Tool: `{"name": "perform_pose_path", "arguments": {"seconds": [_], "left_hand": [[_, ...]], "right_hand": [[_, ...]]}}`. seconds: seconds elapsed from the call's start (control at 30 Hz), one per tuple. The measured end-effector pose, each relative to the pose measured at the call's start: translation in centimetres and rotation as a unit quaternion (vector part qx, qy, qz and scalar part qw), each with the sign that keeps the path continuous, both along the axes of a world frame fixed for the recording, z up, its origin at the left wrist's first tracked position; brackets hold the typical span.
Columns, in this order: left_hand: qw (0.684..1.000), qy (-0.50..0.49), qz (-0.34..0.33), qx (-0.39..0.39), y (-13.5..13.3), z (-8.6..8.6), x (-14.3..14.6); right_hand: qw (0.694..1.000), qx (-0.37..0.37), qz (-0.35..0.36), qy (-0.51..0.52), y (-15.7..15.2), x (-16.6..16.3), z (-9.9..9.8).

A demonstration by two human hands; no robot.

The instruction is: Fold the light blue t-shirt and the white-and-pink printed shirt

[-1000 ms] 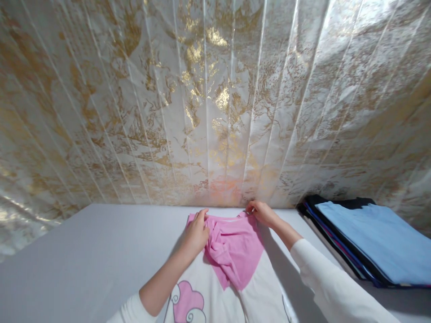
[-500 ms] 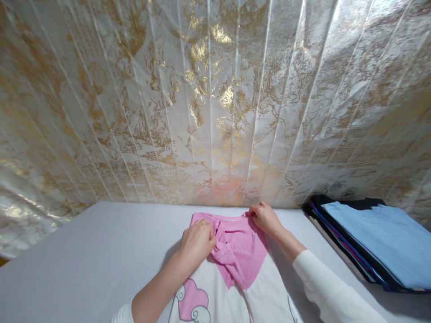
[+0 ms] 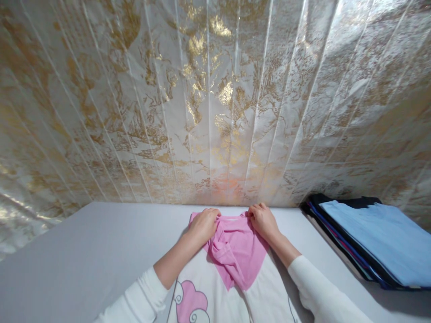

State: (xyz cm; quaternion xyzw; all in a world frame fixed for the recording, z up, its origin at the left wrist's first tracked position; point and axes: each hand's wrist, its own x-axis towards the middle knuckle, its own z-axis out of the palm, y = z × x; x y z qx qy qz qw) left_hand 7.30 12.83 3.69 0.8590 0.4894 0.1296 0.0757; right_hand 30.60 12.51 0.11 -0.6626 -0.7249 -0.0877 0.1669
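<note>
A pink-and-white shirt (image 3: pixel 247 258) lies in front of me, with a pink cloud-like print on its lower left part. Its pink upper part is bunched and creased left of the middle. At the top edge, left of the neck opening, my left hand (image 3: pixel 204 225) is closed with the fingertips pinching the cloth. Across the opening, my right hand (image 3: pixel 264 222) pinches the top right corner of the pink cloth. Parts of the fingertips are hidden, and the shirt's lower end runs out of view.
A stack of folded clothes (image 3: pixel 380 242), light blue on top with dark layers below, lies at the right. The shirt rests on a white flat surface (image 3: pixel 101 260). Behind it rises a silver and gold patterned covering (image 3: pixel 215 112).
My left hand has moved up and slightly right, from the bunched pink cloth to the shirt's top edge. The right hand stays at the top right corner.
</note>
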Motion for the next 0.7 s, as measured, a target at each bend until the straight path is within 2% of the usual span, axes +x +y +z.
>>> {"name": "perform_pose_path", "arguments": {"seconds": [0.13, 0.33, 0.5, 0.57, 0.7], "left_hand": [[1.000, -0.004, 0.008, 0.001, 0.0, 0.3, -1.3], [0.998, 0.012, 0.062, 0.031, -0.7, 1.0, -4.3], [0.995, 0.027, 0.092, 0.036, -1.0, 0.8, -4.7], [0.996, 0.022, 0.075, 0.038, -2.4, 1.1, -4.0], [1.000, -0.001, -0.012, 0.007, -6.0, 1.5, -2.1]], "right_hand": [[1.000, 0.013, -0.001, 0.016, -0.2, 0.4, -0.6], [0.999, 0.026, -0.005, 0.030, -0.1, 0.6, -0.8], [0.999, 0.027, -0.006, 0.026, 0.0, 0.6, -1.0], [0.999, 0.026, -0.005, 0.025, 0.1, 0.6, -1.0], [0.999, 0.022, -0.003, 0.027, 0.1, 0.7, -1.1]]}}
